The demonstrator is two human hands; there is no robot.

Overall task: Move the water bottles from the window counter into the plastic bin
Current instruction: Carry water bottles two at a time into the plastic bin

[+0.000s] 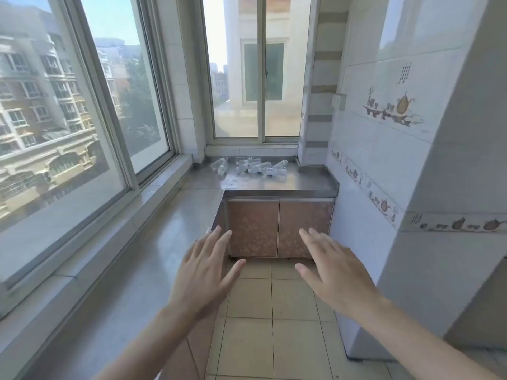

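Narrow tiled room, bright daylight. L-shaped steel counter [274, 182] along window side and far end. Large sliding window [82, 119] left of counter, apartment blocks outside. Second window [258, 78] above counter's far end. Brown cabinet doors [279, 229] beneath counter. Beige floor tiles [269, 311]. White wall tiles [370, 149] right of counter, teapot motif border.

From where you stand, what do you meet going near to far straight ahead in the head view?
Both open hands, left hand and right hand → tiled floor → cabinet doors → steel counter → water bottles → window.
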